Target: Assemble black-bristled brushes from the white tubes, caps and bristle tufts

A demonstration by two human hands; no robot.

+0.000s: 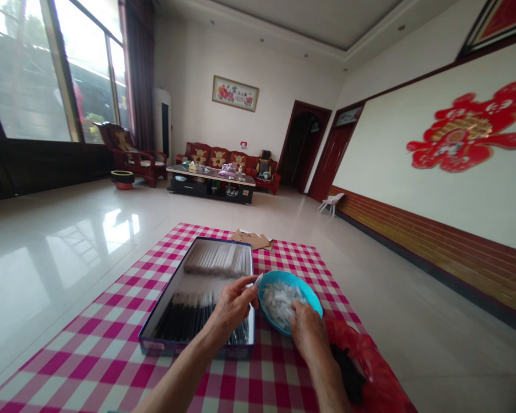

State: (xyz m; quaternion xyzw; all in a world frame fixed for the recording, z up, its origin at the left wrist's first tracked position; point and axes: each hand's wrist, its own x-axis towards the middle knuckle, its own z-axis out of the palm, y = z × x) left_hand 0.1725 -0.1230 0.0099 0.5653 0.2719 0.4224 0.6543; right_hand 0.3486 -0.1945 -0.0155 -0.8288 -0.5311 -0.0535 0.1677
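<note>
My feed from the head camera shows the left hand closed in a pinch, thumb and fingers gripping a thin white sliver above the rim of a shallow blue plastic bowl. The right hand sits curled in that bowl, its fingertips touching a heap of small white pieces, though I cannot tell whether it grips any. Just left of the bowl, under the left wrist, lies a rectangular metal tray with a blue edge and a mirror-bright floor, holding 2 groups of slim sticks: pale ones at the far end, black ones nearer. A crumpled red plastic bag with dark contents lies right of the bowl. All of it rests on a pink-and-white gingham cloth, with flat brown cardboard scraps at its far edge, spread over glossy tile flooring. Far beyond, I see a carved wooden sofa, a low coffee table and a red paper ornament on the smooth white wall.
</note>
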